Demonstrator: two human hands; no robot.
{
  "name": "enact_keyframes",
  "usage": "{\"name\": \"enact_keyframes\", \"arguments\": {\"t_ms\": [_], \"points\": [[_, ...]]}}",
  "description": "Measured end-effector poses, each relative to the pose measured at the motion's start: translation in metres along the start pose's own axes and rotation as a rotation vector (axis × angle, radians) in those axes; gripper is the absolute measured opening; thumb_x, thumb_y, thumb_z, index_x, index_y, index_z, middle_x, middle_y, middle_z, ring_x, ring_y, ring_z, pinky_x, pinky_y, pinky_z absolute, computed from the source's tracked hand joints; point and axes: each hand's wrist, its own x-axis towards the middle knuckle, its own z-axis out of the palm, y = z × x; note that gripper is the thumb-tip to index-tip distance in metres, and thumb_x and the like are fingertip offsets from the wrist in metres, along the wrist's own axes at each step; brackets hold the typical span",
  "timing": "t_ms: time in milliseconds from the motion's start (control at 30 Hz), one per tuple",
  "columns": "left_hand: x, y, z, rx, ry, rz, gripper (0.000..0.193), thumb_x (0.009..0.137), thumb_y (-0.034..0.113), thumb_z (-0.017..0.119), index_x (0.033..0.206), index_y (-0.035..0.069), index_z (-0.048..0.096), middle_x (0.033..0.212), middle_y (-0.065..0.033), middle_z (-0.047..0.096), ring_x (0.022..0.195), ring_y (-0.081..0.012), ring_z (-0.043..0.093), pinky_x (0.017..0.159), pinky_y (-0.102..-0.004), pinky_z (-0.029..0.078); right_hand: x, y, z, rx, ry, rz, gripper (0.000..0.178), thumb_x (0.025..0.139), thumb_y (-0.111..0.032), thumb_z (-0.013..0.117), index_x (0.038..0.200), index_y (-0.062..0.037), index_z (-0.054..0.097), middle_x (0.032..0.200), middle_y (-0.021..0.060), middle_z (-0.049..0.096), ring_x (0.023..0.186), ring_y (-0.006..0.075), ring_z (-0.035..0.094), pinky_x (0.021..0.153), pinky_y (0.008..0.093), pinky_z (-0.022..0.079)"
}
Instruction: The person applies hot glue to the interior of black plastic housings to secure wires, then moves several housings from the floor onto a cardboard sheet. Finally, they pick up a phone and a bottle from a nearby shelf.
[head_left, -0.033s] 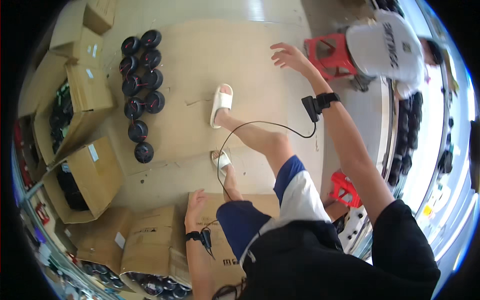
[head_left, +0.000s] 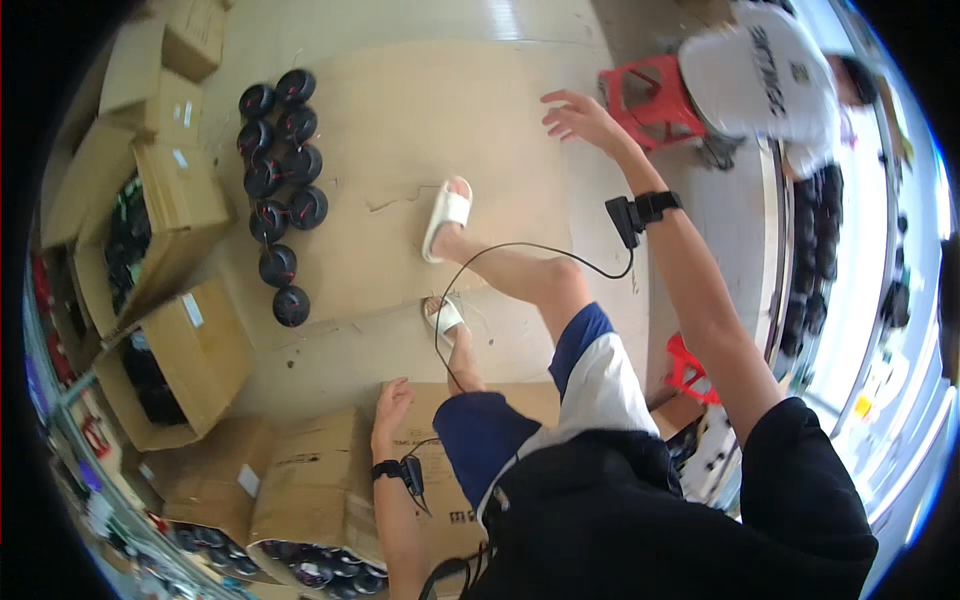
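Where the broad tan cardboard sheet covers the pale floor, taken as landmark for all positions below. Seen from the head view only.

Open brown cardboard cartons ranged along left edge of sheet, flaps up, dark round goods partly visible inside. Closed brown cardboard box lying just off near edge of sheet, close against the wearer's legs. Second person in white shirt beyond far right corner of sheet, seated over red plastic stool. Another small red stool off right edge of sheet, partly hidden by the raised arm.

Double row of black round wheel-like parts standing on left portion of sheet, touching one another, red marks on several. Pair of white slide sandals on the wearer's feet: one planted mid-sheet, the other at near edge.

Right hand raised over far right portion of sheet, fingers spread, holding nothing, touching nothing; black wrist device strapped below it, thin black cable trailing back toward body. Left hand resting flat on top of closed brown cardboard box, fingers loosely extended, not clasping anything; black wrist strap likewise on that forearm.
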Motion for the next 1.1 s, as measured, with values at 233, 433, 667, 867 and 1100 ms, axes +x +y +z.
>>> {"name": "enact_keyframes", "arguments": {"t_ms": [233,433,667,867,1100], "points": [[-0.010,0.022,0.061,0.777,-0.178,-0.203,0.032,0.091,0.026,0.053,0.112,0.006,0.065,0.086,-0.0062,0.066,0.078,-0.0208,0.063,0.066,-0.0355,0.053,-0.308,0.111,-0.108,-0.055,0.199,0.011,0.038,0.088,-0.011,0.055,0.126,-0.0083,0.056,0.092,0.0096,0.070,0.075,0.0175,0.067,0.070,0.0341,0.055],[0.012,0.153,0.111,0.848,-0.234,0.004,0.032,0.088,0.014,0.060,0.117,-0.001,0.055,0.090,-0.0103,0.067,0.071,-0.0181,0.064,0.055,-0.0306,0.052,-0.531,0.269,-0.087,0.138,0.675,0.183,0.034,0.081,-0.019,0.054,0.113,-0.0123,0.063,0.078,0.0135,0.069,0.069,0.0261,0.067,0.069,0.0401,0.053],[0.027,0.241,0.356,1.289,-0.519,0.313,0.040,0.093,0.027,0.058,0.127,0.006,0.051,0.104,-0.0147,0.068,0.089,-0.0230,0.067,0.070,-0.0365,0.056,-0.764,0.463,0.056,0.296,0.954,0.629,0.031,0.082,-0.025,0.059,0.107,-0.0080,0.068,0.097,0.0169,0.070,0.094,0.0355,0.066,0.084,0.0421,0.053],[0.031,0.256,0.610,2.075,-0.795,0.662,0.040,0.082,0.032,0.067,0.111,0.005,0.065,0.082,-0.0133,0.070,0.075,-0.0209,0.068,0.069,-0.0340,0.054,-0.854,0.509,0.102,1.083,1.085,1.007,0.033,0.085,-0.020,0.053,0.112,-0.0049,0.065,0.094,0.0156,0.071,0.076,0.0271,0.071,0.068,0.0381,0.057],[-0.046,0.226,0.942,2.264,-1.304,0.810,0.029,0.080,0.021,0.061,0.106,0.010,0.068,0.072,-0.0151,0.067,0.064,-0.0238,0.066,0.062,-0.0338,0.053,-0.873,0.593,0.118,1.474,1.405,0.751,0.031,0.089,-0.015,0.051,0.115,-0.0009,0.061,0.089,0.0119,0.071,0.070,0.0212,0.069,0.058,0.0334,0.054]]}}
